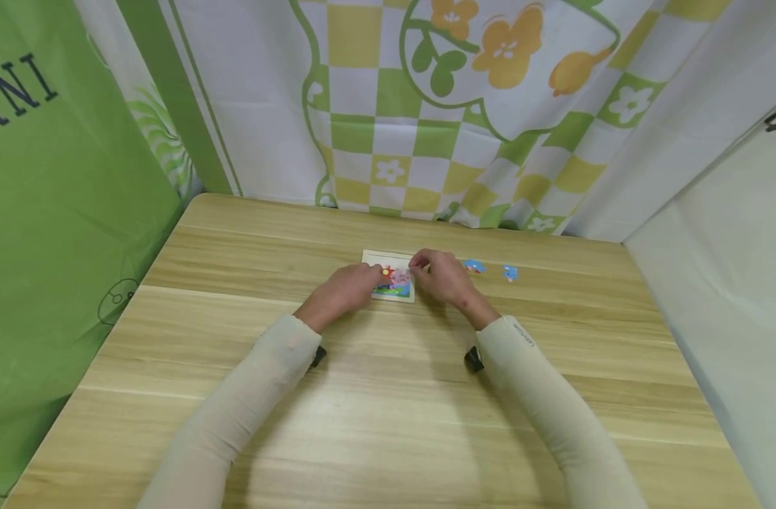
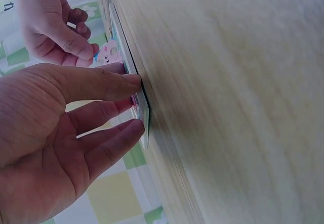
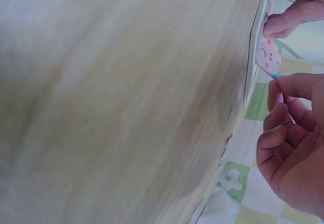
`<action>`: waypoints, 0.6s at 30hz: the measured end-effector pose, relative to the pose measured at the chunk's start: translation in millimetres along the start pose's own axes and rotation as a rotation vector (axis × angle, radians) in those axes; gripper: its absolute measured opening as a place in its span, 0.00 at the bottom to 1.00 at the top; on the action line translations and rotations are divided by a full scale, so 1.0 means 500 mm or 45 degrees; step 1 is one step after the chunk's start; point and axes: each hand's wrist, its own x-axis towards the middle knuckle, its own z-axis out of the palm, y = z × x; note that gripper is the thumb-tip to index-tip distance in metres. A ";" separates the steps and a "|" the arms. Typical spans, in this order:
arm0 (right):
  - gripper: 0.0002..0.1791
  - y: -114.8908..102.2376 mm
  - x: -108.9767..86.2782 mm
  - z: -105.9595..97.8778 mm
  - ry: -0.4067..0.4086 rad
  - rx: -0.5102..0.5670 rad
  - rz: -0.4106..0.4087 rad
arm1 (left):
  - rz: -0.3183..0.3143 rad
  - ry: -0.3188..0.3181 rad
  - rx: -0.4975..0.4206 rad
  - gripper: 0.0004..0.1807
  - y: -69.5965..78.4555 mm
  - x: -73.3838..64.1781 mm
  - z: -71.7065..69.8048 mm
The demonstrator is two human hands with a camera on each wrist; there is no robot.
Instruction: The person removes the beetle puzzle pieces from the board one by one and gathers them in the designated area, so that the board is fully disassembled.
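A small flat puzzle board (image 1: 389, 297) with a cream border and a coloured picture lies on the table. My left hand (image 1: 346, 288) rests its fingertips on the board's left part, fingers fairly straight, covering some of the picture. Between thumb and index finger, my right hand (image 1: 444, 278) pinches the edge of a pink puzzle piece with a smiling animal face (image 3: 269, 56). That piece stands tilted over the board's right side, its lower edge close to the surface. Beside my left fingers a red shape with a yellow centre (image 1: 386, 272) shows on the board.
Two blue puzzle pieces lie right of my right hand, one nearer (image 1: 473, 266) and one farther (image 1: 510, 273). The wooden table (image 1: 388, 410) reaches back to a checked, flowered curtain (image 1: 394, 134). A green cloth (image 1: 63, 233) hangs at the left.
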 end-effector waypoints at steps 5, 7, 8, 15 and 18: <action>0.10 0.003 -0.001 -0.001 -0.014 0.007 0.010 | 0.013 -0.014 0.020 0.29 -0.001 0.001 0.000; 0.10 0.002 0.000 -0.002 -0.018 0.009 0.009 | 0.018 -0.018 0.032 0.29 -0.002 0.000 0.000; 0.09 0.002 0.000 -0.002 -0.020 0.004 0.009 | 0.025 -0.023 0.041 0.30 -0.002 0.001 0.000; 0.07 0.003 0.003 -0.001 -0.045 -0.023 0.016 | 0.059 -0.040 0.060 0.36 0.000 0.000 0.004; 0.07 0.003 0.004 0.000 -0.046 -0.024 0.016 | 0.060 -0.035 0.076 0.36 0.002 -0.001 0.004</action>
